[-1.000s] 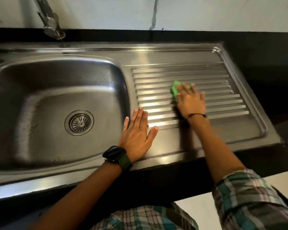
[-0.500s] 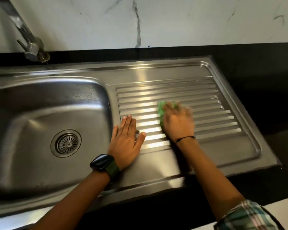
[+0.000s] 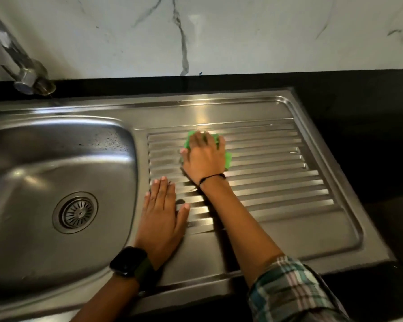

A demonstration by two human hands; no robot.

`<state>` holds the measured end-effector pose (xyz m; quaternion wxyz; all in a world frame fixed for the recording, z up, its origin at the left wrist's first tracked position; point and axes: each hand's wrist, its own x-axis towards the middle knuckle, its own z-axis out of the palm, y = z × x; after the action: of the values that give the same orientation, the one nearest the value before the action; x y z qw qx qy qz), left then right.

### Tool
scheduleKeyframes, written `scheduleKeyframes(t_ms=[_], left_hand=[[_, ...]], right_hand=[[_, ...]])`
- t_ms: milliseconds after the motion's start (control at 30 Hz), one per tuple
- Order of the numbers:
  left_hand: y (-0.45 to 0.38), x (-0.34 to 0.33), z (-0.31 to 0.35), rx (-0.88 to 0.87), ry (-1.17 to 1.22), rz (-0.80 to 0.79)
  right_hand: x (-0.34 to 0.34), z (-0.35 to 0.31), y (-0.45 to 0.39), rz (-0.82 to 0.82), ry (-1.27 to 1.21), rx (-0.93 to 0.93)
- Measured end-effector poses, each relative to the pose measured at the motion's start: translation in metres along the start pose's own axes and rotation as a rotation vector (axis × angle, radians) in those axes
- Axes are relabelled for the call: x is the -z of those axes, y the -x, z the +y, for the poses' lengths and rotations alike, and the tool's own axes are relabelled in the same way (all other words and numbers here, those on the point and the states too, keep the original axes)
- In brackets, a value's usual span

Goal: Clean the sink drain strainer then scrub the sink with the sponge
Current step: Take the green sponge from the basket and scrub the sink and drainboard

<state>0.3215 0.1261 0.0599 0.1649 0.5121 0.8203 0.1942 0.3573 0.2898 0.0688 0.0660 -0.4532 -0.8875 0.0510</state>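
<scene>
My right hand [image 3: 204, 156] presses a green sponge [image 3: 228, 159] flat onto the ribbed drainboard [image 3: 277, 173] of the steel sink, near the upper ribs. Most of the sponge is hidden under the palm; green edges show at the fingertips and on the right. My left hand [image 3: 162, 219] lies flat with fingers together on the ledge between the basin [image 3: 21, 182] and the drainboard, holding nothing. The round drain strainer [image 3: 76, 212] sits in the basin floor, left of my left hand.
A steel tap [image 3: 26, 75] reaches over the basin's back left corner. A black counter [image 3: 358, 135] surrounds the sink, with a white marble wall [image 3: 219, 36] behind. Water drops dot the basin's right wall.
My right hand has slid the sponge up the ribs, away from me, after a stroke towards me. My left hand stays planted on the ledge. The camera has tilted, shifting the view.
</scene>
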Motion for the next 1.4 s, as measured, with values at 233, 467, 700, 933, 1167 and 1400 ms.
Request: scheduleKeyframes(t_ms=[233,467,700,933,1167,1400], left_hand=[[0.003,-0.001,-0.004,-0.020,-0.081,0.001],[0.001,-0.002,-0.003,-0.027,-0.056,0.032],[0.003,0.006,0.004,-0.021,0.151,0.101],[0.016,0.021,0.001,-0.023,0.277,0.128],[0.033,0.033,-0.005,0.003,0.334,0.132],[0.061,0.059,-0.030,0.089,0.450,0.115]], right_hand=[[0.011,0.106,-0.015,0.005,0.101,-0.072],[0.026,0.166,-0.039,0.030,0.054,-0.579],[0.006,0.013,-0.022,-0.085,-0.056,-0.043],[0.012,-0.003,0.044,-0.211,-0.028,0.468],[0.038,0.135,0.088,-0.139,-0.001,-0.194],[0.034,0.045,0.124,-0.101,-0.089,-0.424]])
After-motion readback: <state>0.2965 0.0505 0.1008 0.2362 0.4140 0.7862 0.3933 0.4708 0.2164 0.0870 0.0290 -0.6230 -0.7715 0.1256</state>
